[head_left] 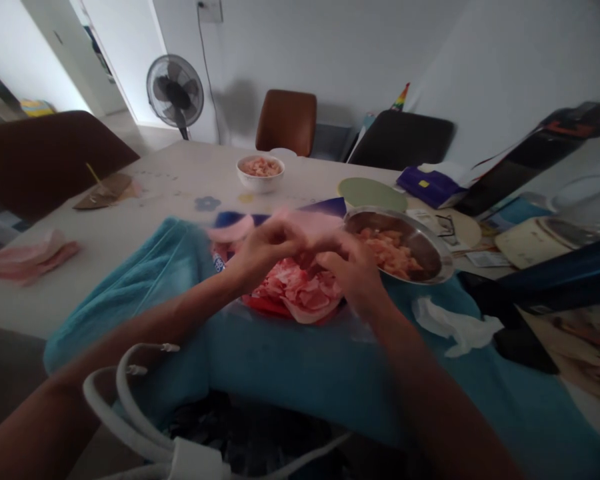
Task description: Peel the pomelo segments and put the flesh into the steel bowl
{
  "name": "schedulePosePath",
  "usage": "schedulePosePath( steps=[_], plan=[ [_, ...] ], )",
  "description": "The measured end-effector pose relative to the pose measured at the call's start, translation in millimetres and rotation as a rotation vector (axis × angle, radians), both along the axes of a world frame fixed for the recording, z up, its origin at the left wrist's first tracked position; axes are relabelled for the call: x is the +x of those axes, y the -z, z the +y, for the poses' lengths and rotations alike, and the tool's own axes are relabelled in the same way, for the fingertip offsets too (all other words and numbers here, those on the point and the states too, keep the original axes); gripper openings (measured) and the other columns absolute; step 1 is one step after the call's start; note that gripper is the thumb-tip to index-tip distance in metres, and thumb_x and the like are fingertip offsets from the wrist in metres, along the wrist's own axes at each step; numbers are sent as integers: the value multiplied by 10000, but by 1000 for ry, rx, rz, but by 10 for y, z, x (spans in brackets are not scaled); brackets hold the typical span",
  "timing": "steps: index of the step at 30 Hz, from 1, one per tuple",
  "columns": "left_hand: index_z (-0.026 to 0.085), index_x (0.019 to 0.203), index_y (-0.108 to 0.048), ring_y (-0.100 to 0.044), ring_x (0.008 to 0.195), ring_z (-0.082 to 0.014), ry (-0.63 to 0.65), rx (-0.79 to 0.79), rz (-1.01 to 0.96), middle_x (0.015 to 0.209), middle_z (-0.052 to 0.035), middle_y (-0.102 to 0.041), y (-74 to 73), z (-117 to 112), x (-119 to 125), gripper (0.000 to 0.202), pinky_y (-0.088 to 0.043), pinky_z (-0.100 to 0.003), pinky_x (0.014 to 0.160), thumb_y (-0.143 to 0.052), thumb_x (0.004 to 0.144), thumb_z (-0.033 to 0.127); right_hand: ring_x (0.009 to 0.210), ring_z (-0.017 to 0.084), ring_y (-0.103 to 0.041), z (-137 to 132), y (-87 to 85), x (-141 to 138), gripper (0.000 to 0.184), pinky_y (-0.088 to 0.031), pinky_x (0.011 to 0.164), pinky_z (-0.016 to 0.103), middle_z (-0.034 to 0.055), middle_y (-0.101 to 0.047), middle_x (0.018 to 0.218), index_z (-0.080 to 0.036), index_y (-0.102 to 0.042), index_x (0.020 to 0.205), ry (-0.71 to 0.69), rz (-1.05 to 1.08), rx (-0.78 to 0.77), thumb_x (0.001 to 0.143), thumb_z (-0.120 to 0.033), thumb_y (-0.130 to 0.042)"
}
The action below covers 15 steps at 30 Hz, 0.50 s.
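Observation:
My left hand (263,252) and my right hand (353,267) meet above a heap of pink peel pieces (300,290) lying on a red plate (267,307). Both have their fingers curled and pinch together a pale pink piece (300,223) held between them; it is blurred. Just right of my right hand stands a metal bowl (430,240) with orange-pink fruit chunks in it. All of this rests on a teal towel (260,360) spread over the table's near side.
A white bowl (260,175) of pink pieces stands farther back on the table. Green plate (373,193), purple box (433,187), crumpled tissue (455,327) and dark clutter sit to the right. Pink peels (27,257) lie at the left. A fan (175,93) and chairs stand behind.

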<state>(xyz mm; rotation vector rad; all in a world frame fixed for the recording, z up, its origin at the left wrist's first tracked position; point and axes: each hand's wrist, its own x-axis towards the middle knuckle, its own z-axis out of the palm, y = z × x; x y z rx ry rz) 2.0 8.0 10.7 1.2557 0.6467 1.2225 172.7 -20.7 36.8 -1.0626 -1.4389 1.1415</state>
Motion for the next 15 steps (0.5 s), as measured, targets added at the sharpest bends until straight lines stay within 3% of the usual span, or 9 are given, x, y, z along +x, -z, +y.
schedulePosePath(
  steps=[3,8,15],
  plan=[
    [154,787,-689,-613,689,-81,-55,157,131,749,5,-666,4,11,-14,118,-494,-203,640,-790,802,212,741,177,-730,20,-62,82,269,-584,628,281,38,-779,873,-191,-715,982,-78,-49,-62,730,-281,-686],
    [165,818,-688,-631,792,-111,-127,340,253,852,-16,-683,-20,-28,-5,94,-534,-229,710,-751,753,137,595,141,-667,30,-95,104,258,-549,566,260,14,-720,686,-169,-749,876,-41,-127,-61,763,-394,-803],
    [159,823,-670,-644,702,-99,-48,99,125,759,6,-671,-43,-30,-5,109,-537,-231,683,-751,753,147,512,104,-609,40,-37,68,297,-520,454,213,8,-702,660,-162,-742,780,-50,150,-254,702,-406,-892]
  ],
)
